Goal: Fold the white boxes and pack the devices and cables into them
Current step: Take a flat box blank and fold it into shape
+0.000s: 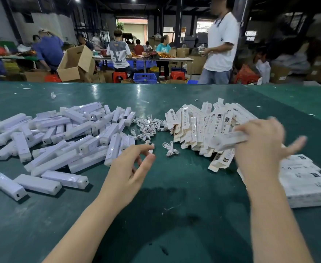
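Note:
Several long white devices (61,137) lie heaped on the left of the green table (175,196). Coiled white cables (150,128) are piled in the middle, one loose coil (171,149) nearer me. Flat unfolded white boxes (199,126) are stacked in a slanted heap on the right. My right hand (258,147), blurred, grips one white box (230,139) at the near edge of that heap. My left hand (131,168) hovers over the table near the cables, fingers loosely curled, holding nothing.
Packed white boxes (307,183) lie in a stack at the right edge. Beyond the far table edge a person in a white shirt (220,44) stands, and others sit at tables among cardboard boxes (74,63) and blue crates (144,77).

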{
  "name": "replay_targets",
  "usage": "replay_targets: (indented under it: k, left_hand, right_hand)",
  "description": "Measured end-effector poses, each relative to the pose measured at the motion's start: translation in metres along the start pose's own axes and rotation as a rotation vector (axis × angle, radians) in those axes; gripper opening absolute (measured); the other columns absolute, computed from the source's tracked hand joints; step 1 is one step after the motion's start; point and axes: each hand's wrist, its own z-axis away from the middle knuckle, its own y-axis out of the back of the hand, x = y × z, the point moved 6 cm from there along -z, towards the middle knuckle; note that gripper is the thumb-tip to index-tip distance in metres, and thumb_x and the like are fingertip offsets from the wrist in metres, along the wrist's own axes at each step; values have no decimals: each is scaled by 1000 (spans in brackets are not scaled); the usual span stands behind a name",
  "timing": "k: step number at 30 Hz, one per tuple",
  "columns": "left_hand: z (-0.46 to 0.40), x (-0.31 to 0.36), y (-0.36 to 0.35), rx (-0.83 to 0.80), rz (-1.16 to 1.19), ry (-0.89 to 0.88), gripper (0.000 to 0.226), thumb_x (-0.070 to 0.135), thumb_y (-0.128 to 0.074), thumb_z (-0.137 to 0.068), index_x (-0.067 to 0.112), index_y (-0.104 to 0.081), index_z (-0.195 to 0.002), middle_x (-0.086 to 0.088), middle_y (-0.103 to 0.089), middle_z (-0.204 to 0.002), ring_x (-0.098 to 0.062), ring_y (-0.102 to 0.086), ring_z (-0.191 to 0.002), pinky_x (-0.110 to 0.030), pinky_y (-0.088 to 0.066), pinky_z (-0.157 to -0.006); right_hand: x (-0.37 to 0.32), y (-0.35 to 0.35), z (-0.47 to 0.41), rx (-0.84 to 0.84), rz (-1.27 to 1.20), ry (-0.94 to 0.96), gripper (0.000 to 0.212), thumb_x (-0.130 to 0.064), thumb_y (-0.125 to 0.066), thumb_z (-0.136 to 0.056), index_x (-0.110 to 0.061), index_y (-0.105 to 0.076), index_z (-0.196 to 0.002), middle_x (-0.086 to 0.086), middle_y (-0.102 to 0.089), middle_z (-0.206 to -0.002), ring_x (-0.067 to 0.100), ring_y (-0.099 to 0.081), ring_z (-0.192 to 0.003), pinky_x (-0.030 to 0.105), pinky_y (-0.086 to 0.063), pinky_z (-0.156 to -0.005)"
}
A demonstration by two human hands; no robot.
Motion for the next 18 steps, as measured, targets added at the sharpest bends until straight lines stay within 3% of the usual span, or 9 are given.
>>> replay_targets:
  k: [3,5,8,11,14,16,18]
  left_hand:
    - [0,1,-5,-39,-45,-24,31,56,-39,-92,39,-62,-105,20,-60,-101,-14,-59,-91,-12,-41,-67]
    - [0,0,-7,-60,-64,-33,33,54,-40,-93,36,-65,-104,19,-59,-101,-14,-59,-90,-11,-40,-66]
    - [0,-2,-5,-47,-73,-30,31,52,-43,-93,34,-67,-99,20,-58,-99,-11,-57,-85,-9,-38,-63]
    - [0,-4,-3,-39,-87,-5,35,55,-40,-93,32,-67,-95,19,-57,-100,-11,-56,-84,-10,-38,-63]
    - [-1,-6,0,-15,-97,14,43,58,-36,-95,29,-68,-92,17,-58,-97,-12,-56,-81,-12,-36,-62]
    - [-1,-7,2,-8,-100,32,46,61,-35,-90,29,-68,-90,15,-57,-94,-13,-53,-75,-13,-35,-61]
    - [-2,-8,4,-14,-117,46,47,62,-34,-88,29,-68,-88,13,-56,-92,-14,-52,-72,-14,-35,-61]
  right_hand:
    - [50,16,-4,72,-61,-328,26,-4,-63,-82,-26,-72,-93,5,-53,-133,27,-24,-143,69,-11,-111]
    - [65,17,-4,73,-104,-392,29,0,-59,-84,-23,-72,-96,4,-46,-141,28,-20,-144,66,-15,-112]
    - [69,3,-4,-110,-30,-455,44,8,-54,-82,-31,-71,-97,3,-40,-149,24,-14,-146,63,-7,-115]
    - [59,-12,-3,-319,26,-441,50,7,-49,-83,-35,-70,-101,11,-42,-145,30,-20,-143,58,-9,-117]
    - [44,-19,-4,-380,-14,-320,33,-15,-46,-92,-32,-67,-112,9,-38,-149,32,-19,-142,58,-9,-117]
    - [35,-25,-1,-446,30,-229,27,-35,-58,-90,-35,-61,-117,5,-28,-155,28,-10,-146,59,-5,-116]
    - [32,-32,2,-523,65,-180,37,-40,-68,-85,-38,-59,-120,5,-24,-156,27,-7,-147,56,-8,-118]
